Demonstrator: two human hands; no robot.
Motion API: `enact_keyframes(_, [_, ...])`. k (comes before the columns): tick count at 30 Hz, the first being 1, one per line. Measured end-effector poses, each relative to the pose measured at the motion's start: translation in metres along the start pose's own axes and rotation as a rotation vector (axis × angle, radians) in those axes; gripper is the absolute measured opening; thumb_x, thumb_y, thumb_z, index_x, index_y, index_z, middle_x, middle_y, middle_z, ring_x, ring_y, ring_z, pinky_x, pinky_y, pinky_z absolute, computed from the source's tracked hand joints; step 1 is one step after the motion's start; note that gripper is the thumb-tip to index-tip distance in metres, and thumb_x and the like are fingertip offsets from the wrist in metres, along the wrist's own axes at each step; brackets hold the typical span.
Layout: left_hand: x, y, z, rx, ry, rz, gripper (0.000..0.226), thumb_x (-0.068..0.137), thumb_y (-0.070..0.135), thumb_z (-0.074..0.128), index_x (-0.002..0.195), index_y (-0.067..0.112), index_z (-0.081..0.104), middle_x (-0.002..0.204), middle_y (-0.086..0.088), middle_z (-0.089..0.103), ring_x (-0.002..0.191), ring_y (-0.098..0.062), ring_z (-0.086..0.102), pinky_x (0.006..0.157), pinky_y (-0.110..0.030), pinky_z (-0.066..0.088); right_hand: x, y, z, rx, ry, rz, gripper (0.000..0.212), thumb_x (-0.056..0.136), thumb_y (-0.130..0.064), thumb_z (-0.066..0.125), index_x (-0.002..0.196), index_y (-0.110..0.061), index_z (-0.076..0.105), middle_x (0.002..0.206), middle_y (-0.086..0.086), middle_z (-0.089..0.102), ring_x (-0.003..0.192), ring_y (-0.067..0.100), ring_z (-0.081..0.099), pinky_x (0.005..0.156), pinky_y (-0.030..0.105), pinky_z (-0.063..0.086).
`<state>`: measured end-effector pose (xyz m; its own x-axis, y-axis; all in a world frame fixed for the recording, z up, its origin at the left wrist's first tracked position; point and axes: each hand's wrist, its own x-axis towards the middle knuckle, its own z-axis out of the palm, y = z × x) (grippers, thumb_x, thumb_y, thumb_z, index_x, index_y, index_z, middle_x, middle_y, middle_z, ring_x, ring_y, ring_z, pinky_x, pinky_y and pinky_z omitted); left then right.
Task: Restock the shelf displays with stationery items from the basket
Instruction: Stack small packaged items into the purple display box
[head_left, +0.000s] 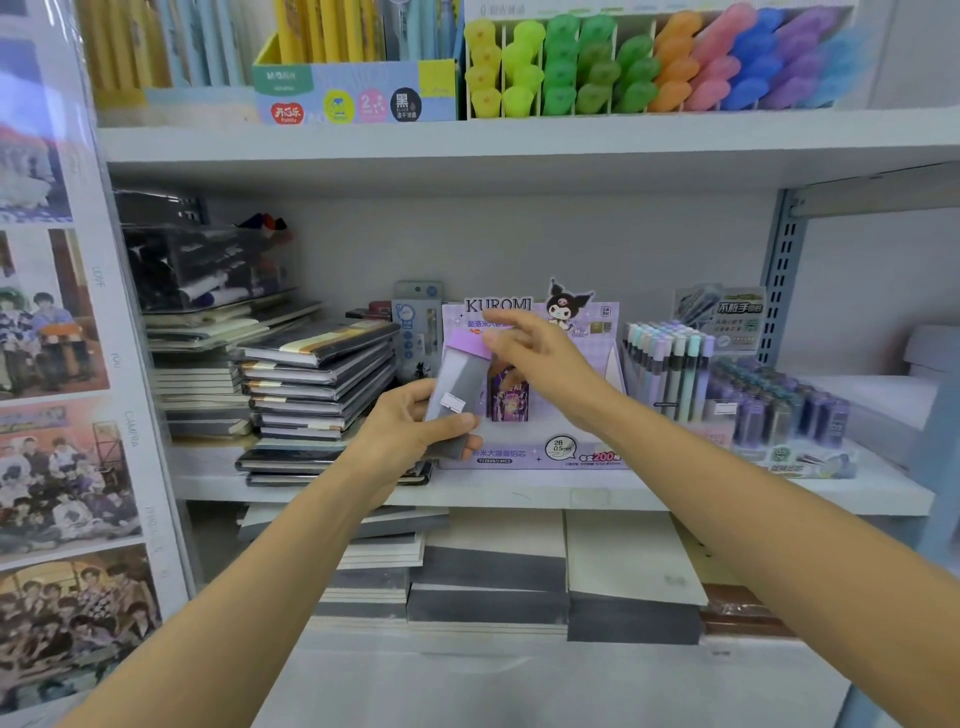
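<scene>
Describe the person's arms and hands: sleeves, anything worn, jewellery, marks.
The left forearm and right forearm are bare to the frame's edge; no sleeve shows. The left hand and right hand wear no gloves. No watch, bracelet or ring is visible, though the right hand is motion-blurred. No tattoos or other markings show.

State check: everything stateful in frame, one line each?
Left hand: grips the grey pack.
Grey pack: held, tilted, in front of the display.
Right hand: at the pack's purple top, blurred; grip unclear.
Kuromi display box: upright, partly filled.
Notebook stack: closed, piled flat.
</scene>
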<state>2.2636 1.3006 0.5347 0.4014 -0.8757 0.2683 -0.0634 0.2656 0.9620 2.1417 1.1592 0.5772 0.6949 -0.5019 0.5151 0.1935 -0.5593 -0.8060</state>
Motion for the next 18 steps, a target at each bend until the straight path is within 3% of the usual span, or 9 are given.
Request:
enact_keyframes(3, [-0.006,0.008,0.006,-0.061,-0.067,-0.027,0.048,0.068,0.011,0.077,0.112,0.003,0.060,0.091,-0.017,0.073,0.075,-0.029,0.071,0.066,-0.030,0.058,-0.003,-0.006,0.004,0.255,-0.144,0.009,0.032,0.100,-0.015,0.049,0.131,-0.016,0.056,0.118,0.005,0.067,0.102,0.019,0.063,0.080,0.032,0.056])
enact_keyframes(6, [-0.011,0.015,0.009,-0.119,-0.133,-0.058,0.040,0.073,0.009,0.071,0.111,0.001,0.059,0.086,-0.013,0.071,0.071,-0.024,0.069,0.066,-0.029,0.058,-0.006,-0.014,-0.001,0.515,-0.328,0.057,0.045,0.095,-0.018,0.044,0.139,-0.017,0.047,0.131,0.007,0.061,0.106,0.020,0.059,0.085,0.032,0.053])
enact_keyframes(10, [-0.015,0.022,0.012,-0.176,-0.195,-0.067,0.030,0.077,0.010,0.066,0.106,0.001,0.060,0.084,-0.009,0.070,0.069,-0.020,0.068,0.067,-0.028,0.058,-0.009,-0.019,-0.012,0.611,-0.459,0.042,0.046,0.095,-0.018,0.046,0.141,-0.016,0.044,0.124,0.009,0.063,0.108,0.020,0.059,0.089,0.031,0.052])
enact_keyframes(13, [-0.016,0.026,0.015,-0.090,-0.222,-0.043,0.034,0.084,0.021,0.063,0.114,0.004,0.062,0.095,-0.012,0.072,0.084,-0.023,0.070,0.078,-0.032,0.058,-0.010,-0.022,-0.014,0.576,-0.325,0.036,0.036,0.096,-0.019,0.052,0.132,-0.014,0.052,0.105,0.005,0.066,0.092,0.016,0.063,0.081,0.026,0.053])
enact_keyframes(15, [-0.018,0.025,0.019,0.058,-0.192,0.012,0.033,0.092,0.027,0.057,0.119,0.007,0.063,0.105,-0.010,0.072,0.096,-0.023,0.069,0.084,-0.031,0.057,-0.009,-0.023,-0.014,0.489,-0.151,0.042,0.024,0.092,-0.019,0.060,0.115,-0.013,0.059,0.088,0.001,0.067,0.068,0.011,0.059,0.064,0.021,0.051])
enact_keyframes(17, [-0.019,0.021,0.020,0.248,-0.076,0.098,0.029,0.098,0.029,0.053,0.119,0.011,0.063,0.108,-0.005,0.072,0.099,-0.021,0.067,0.085,-0.024,0.054,-0.007,-0.022,-0.015,0.387,0.025,0.024,0.012,0.088,-0.018,0.067,0.092,-0.012,0.057,0.070,-0.002,0.064,0.046,0.009,0.045,0.044,0.020,0.040])
enact_keyframes(18, [-0.020,0.018,0.019,0.387,0.020,0.160,0.027,0.099,0.029,0.053,0.119,0.014,0.063,0.108,-0.001,0.071,0.098,-0.017,0.066,0.083,-0.019,0.052,-0.006,-0.020,-0.017,0.333,0.102,0.008,0.018,0.087,-0.019,0.069,0.083,-0.013,0.053,0.065,-0.001,0.061,0.039,0.009,0.039,0.038,0.020,0.033])
